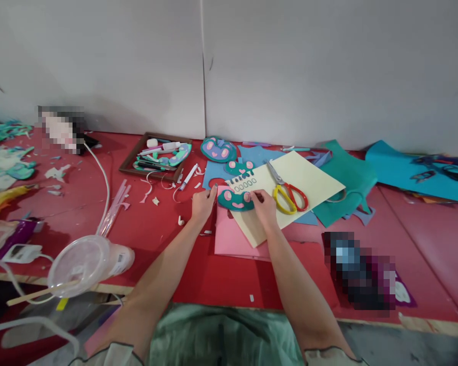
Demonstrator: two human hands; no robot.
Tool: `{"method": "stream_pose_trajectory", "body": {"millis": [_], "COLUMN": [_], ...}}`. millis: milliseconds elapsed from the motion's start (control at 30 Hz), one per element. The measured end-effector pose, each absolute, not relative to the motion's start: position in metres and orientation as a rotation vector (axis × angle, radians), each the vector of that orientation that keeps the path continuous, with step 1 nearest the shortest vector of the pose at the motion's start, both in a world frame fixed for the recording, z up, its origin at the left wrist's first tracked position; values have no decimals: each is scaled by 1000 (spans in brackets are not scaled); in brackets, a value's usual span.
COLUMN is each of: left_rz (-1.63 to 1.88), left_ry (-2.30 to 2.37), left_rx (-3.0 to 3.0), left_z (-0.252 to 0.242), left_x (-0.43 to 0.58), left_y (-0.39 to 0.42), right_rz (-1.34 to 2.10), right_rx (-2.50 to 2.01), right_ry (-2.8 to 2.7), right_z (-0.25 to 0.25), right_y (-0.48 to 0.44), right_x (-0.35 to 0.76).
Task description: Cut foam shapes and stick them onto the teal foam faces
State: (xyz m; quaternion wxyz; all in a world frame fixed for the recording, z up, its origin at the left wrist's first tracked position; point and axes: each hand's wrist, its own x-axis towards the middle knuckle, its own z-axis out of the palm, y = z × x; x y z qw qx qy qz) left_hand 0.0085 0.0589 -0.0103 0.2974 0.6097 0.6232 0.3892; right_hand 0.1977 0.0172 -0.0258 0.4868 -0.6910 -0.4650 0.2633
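A dark green paper face cutout (235,201) with pink oval eyes and a pink mouth lies over pink paper (236,239) and a cream sheet (313,175). My right hand (265,207) is closed, its fingertips pinched at the cutout's right eye. By the cutout's left end, my left hand (203,207) is closed with thumb and forefinger together; what they hold, if anything, is too small to make out. Just above, the cream sheet carries a row of drawn ovals and dark cut-out shapes (241,176). Another green face (239,166) and a purple one (218,149) lie behind.
Scissors with yellow and red handles (290,195) rest on the cream sheet. A brown tray (127,162) holds pens. Green sheet (347,175) and blue sheet (400,170) lie right. A plastic cup (80,264) stands left by pink straws (114,208). A white earbud (180,220) lies near my left wrist.
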Motion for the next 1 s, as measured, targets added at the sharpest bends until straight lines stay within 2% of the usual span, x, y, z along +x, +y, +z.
{"method": "stream_pose_trajectory", "body": {"millis": [200, 567, 700, 867, 1000], "left_rz": [896, 969, 828, 660, 380], "left_ry": [1751, 1739, 1832, 2273, 2284], "left_rx": [1715, 1833, 1935, 1858, 1917], "left_z": [-5, -7, 1, 18, 22], "left_x": [9, 10, 3, -36, -47], "left_y": [57, 60, 61, 80, 94], "right_rz": [667, 665, 650, 637, 629], "right_rx": [-1670, -1691, -1695, -1715, -1723], "right_ry": [-1115, -1174, -1237, -1246, -1271], "right_z": [-26, -23, -27, -31, -29], "right_y": [16, 16, 16, 17, 18], "right_x": [198, 196, 198, 198, 198]}}
